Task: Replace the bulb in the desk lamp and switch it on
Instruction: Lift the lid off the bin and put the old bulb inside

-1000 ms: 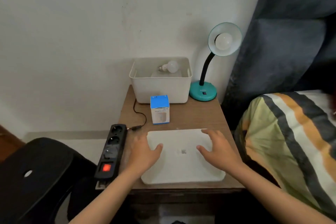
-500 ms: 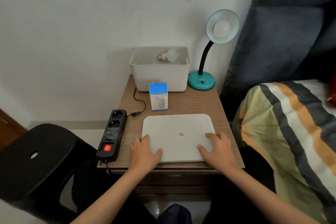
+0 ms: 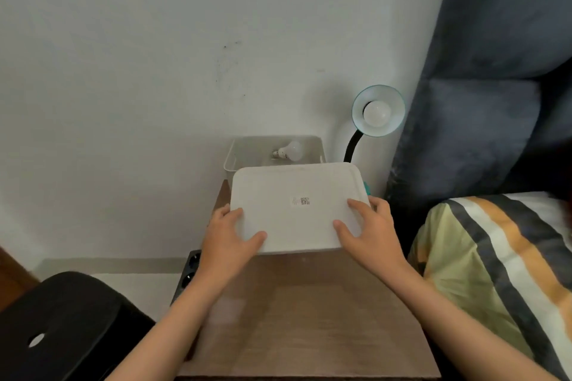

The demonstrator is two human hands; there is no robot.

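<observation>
A teal desk lamp [image 3: 378, 111] on a black gooseneck stands at the back right of the wooden bedside table [image 3: 309, 312], with a white bulb [image 3: 376, 113] in its shade. A second loose bulb [image 3: 289, 151] lies in a white bin [image 3: 230, 158] against the wall. Both my hands hold a flat white lid [image 3: 297, 204] lifted and tilted above the table: my left hand [image 3: 230, 237] grips its near left corner, my right hand [image 3: 368, 230] its near right corner. The lid hides the lamp base and the blue box.
A black power strip [image 3: 188, 269] runs along the table's left edge, partly behind my left arm. A black chair [image 3: 62, 325] stands at lower left. A striped bed cover [image 3: 501, 263] and a dark curtain [image 3: 495, 71] are at the right.
The white lid lay flat on the table under my hands. Both hands have gripped it and lifted it up and back toward the bin. The camera has moved closer.
</observation>
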